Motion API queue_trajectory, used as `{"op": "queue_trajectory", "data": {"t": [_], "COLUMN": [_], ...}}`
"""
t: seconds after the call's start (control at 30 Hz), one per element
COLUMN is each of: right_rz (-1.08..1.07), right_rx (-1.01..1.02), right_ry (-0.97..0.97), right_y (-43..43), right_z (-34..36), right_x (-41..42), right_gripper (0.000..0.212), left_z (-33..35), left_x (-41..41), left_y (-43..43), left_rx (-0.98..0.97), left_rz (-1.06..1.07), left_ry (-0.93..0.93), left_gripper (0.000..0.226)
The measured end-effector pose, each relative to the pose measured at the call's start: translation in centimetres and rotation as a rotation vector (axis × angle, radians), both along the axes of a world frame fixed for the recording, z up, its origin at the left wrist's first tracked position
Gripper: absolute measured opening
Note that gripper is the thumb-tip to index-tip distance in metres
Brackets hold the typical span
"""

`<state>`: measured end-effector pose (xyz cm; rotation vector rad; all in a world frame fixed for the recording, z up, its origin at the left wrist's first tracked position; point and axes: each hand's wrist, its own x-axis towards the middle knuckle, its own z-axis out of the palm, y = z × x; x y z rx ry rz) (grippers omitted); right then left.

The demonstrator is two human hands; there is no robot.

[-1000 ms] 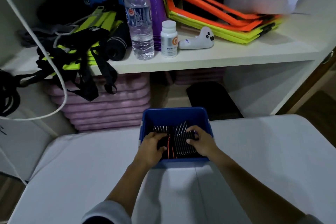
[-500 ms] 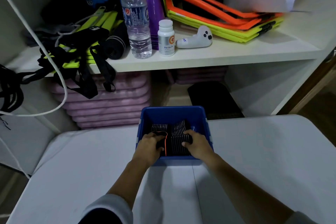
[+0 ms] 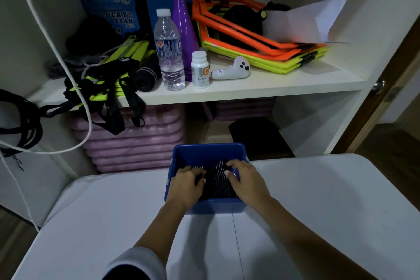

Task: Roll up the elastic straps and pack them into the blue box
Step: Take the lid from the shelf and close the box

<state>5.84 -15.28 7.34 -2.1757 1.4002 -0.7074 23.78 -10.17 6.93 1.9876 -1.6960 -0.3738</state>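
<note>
Reaches into blue box (image 3: 208, 151) with left hand (image 3: 185, 185) and right hand (image 3: 246, 183), fingers curled over rolled straps (image 3: 218, 183), seemingly gripping them.

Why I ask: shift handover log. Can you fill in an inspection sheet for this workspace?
Surface: white table, seam down its middle.
Job's things: blue box at the table's far edge, black straps packed inside.
Clutter: water bottle, pill bottle, purple cone, orange frames on the shelf.
Grips: left hand and right hand both in the box, fingers curled on the straps.
Cables: white cord hanging at left; black cords beside it.
Surroundings: shelf above pink mats; door at right.
</note>
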Motion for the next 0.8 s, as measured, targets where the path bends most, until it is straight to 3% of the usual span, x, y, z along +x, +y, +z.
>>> {"op": "queue_trajectory", "data": {"t": [0.23,0.53,0.8], "right_rz": [-0.012,-0.017,-0.065], "right_rx": [-0.106,-0.201,-0.444], "right_ry": [0.010,0.069,-0.114], "right_y": [-0.6,-2.2,-4.5], "right_z": [5.8,16.6,28.7], "right_x": [-2.8,-4.2,-3.3], "right_gripper": [0.031,0.028,0.023], "left_z": [6.2,17.3,29.8], "left_x": [-2.2,-5.2,-4.8], "left_y": [-0.4,-1.9,-3.0], "left_rx": [-0.144,-0.301,-0.529], "left_rz": [0.004,-0.008,0.000], "left_ry": [0.102,0.077,0.125], "left_gripper": [0.025,0.023,0.018]}}
